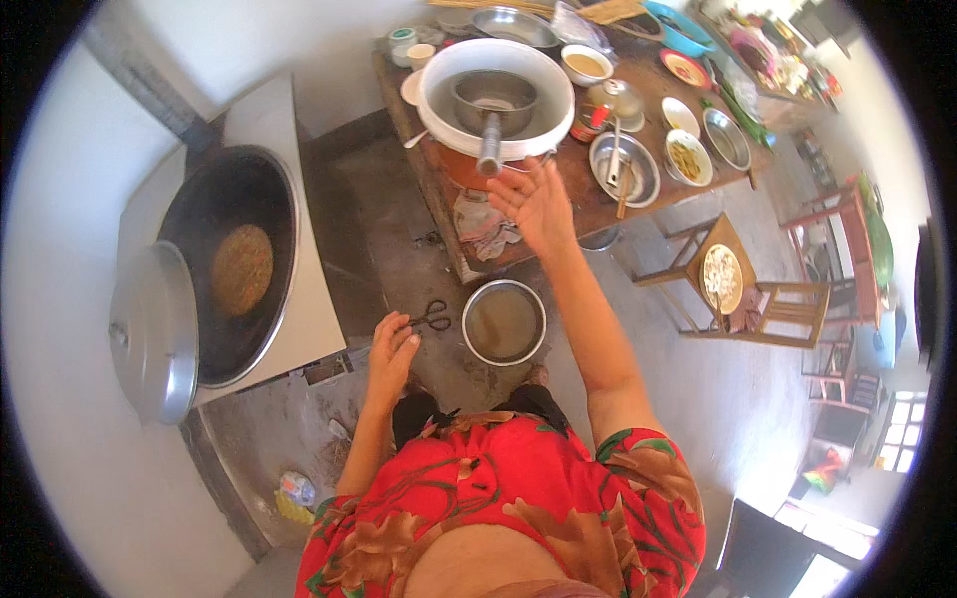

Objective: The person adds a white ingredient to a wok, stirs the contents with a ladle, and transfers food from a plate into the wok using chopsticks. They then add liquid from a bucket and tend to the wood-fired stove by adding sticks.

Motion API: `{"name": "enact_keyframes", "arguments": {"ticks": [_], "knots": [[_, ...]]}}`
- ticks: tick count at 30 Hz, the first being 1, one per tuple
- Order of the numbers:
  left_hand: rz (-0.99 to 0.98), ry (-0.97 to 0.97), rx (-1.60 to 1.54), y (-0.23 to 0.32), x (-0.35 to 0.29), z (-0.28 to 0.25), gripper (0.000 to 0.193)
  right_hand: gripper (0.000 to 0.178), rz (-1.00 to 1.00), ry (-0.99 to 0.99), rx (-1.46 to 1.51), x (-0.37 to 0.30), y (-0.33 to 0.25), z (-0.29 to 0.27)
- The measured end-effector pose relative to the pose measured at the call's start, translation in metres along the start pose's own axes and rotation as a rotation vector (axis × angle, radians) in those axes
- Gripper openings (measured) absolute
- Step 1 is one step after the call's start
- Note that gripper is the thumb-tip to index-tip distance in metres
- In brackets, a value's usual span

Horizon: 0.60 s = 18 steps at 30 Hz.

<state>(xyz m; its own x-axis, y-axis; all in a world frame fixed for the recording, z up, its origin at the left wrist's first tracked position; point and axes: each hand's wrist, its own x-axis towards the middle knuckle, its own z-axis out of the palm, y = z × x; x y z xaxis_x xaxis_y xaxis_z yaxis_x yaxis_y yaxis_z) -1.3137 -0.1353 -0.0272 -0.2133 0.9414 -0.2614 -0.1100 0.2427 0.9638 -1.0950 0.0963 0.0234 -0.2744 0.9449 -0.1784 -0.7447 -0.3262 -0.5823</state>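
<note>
My right hand [541,206] reaches out at the table's near edge with its fingers stretched and apart, nothing in it. Just past its fingertips is the grey tubular handle of a metal dipper [495,103]; the fingers look close to it but not wrapped round it. The dipper rests inside a large white tub [439,90] on the table. Lower down, my left hand [391,351] is closed on a pair of dark scissors [435,316], whose handle loops point to the right. Beside the scissors stands a metal basin [504,322] holding murky liquid.
To the left, a big black wok [204,214] with a brown round mass of food [242,269] sits in the stove, a metal lid [155,334] leaning at its edge. Bowls and a steel basin [625,169] crowd the wooden table [588,214]. A chair [788,309] holds a plate [722,279].
</note>
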Motion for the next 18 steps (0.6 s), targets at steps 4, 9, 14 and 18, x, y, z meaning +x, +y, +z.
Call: {"name": "enact_keyframes", "arguments": {"ticks": [4, 9, 14, 18], "knots": [[-0.055, 0.146, 0.053, -0.034, -0.03, -0.042, 0.039, 0.041, 0.019, 0.098, 0.12, 0.027, 0.002, 0.04], [-0.235, 0.261, 0.015, -0.03, -0.058, -0.065, 0.035, 0.035, 0.154, 0.094, 0.444, 0.049, 0.013, 0.05], [-0.205, 0.309, -0.051, -0.034, -0.068, -0.072, 0.035, 0.021, 0.307, 0.035, 0.398, 0.039, -0.012, 0.056], [-0.129, 0.348, -0.003, -0.042, -0.069, -0.073, 0.034, 0.021, 0.275, 0.045, -0.128, 0.026, -0.048, 0.062]]}}
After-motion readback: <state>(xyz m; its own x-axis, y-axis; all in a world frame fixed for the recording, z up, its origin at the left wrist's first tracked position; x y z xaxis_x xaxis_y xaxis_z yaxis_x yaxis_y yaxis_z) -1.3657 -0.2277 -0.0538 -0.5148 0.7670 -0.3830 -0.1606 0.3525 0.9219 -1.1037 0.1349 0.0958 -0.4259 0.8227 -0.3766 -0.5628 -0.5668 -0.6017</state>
